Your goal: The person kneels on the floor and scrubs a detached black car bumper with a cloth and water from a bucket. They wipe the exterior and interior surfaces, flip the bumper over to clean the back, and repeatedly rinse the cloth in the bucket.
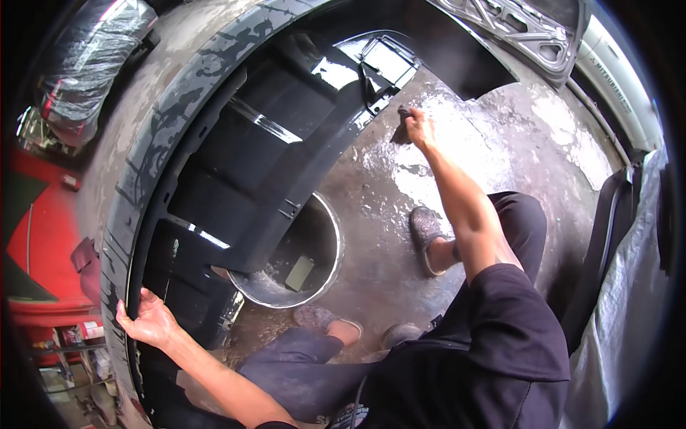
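A large curved car bumper (187,96) arches across the left, its outer face grey with dark wet-looking patches and its inner side black. My left hand (151,323) grips the bumper's edge at the lower left, palm turned up, with some fingertips hidden by the rim. Out over the wet floor, my right hand (420,129) is closed around a small dark, limp piece that looks like a cloth (403,134). It is apart from the bumper, near the black inner bracket. Partly under the bumper stands a round bucket (340,236) containing a flat greenish rectangular pad (299,273).
Wet concrete floor (371,189) spreads between the bumper and my feet. A silver metal panel (529,32) and a white car body part (620,86) stand at the upper right. Plastic-wrapped equipment (96,68) and a red surface (53,236) lie to the left. Silvery sheeting (622,314) hangs at right.
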{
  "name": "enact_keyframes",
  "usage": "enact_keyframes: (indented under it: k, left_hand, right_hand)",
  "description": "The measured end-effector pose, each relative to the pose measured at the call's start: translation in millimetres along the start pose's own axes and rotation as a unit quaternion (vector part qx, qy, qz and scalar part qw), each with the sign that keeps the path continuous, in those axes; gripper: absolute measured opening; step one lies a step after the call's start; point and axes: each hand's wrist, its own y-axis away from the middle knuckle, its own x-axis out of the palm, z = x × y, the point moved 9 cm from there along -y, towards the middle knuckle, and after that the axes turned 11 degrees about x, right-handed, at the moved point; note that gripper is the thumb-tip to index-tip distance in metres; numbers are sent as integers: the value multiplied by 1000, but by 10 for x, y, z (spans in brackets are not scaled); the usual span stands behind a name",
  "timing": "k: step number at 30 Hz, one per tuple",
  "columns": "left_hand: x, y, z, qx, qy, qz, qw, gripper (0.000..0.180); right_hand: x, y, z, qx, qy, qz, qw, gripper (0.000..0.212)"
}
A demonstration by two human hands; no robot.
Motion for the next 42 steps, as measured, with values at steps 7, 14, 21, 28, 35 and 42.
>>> enact_keyframes:
  k: [7,14,21,28,35,42]
  left_hand:
    - [-49,-8,-47,-17,13,10,1000,26]
    - [109,127,-37,-25,3,-1,1000,28]
    - [234,233,-14,-25,-1,26,999,39]
    - [232,268,-65,-22,2,58,998,42]
    - [110,233,-88,-16,-12,68,997,37]
    - [209,378,-126,7,-26,62,998,34]
  right_hand:
    - [-653,388,791,-36,-247,-165,954,37]
    - [47,10,1740,-270,117,-93,951,47]
    - [-208,-660,1646,-183,56,-173,966,29]
    - [-11,34,2266,-415,23,-13,909,36]
    - [25,-1072,2376,-439,221,-110,864,20]
    - [200,-676,2547,-348,136,-91,923,23]
